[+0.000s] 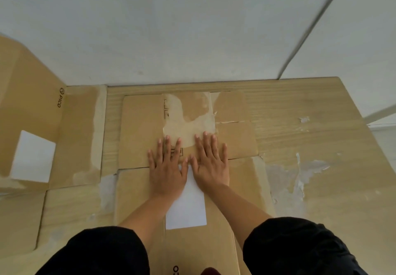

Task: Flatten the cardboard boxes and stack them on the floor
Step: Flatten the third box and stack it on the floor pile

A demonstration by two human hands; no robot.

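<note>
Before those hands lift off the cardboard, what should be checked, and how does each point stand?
1. Both hands flat on the flattened box: ok. The left hand and right hand press side by side with straight fingers.
2. Top flap lying flat: ok where visible, though its right part shows a tear line.
3. Tape out of the way: not ok, peeling strips remain on the flap.
4. White label stuck down: cannot tell, the hands partly cover it.
5. Box on the left flattened: not ok, one panel stands upright.
6. Floor free for stacking: cannot tell, only part shows.
</note>
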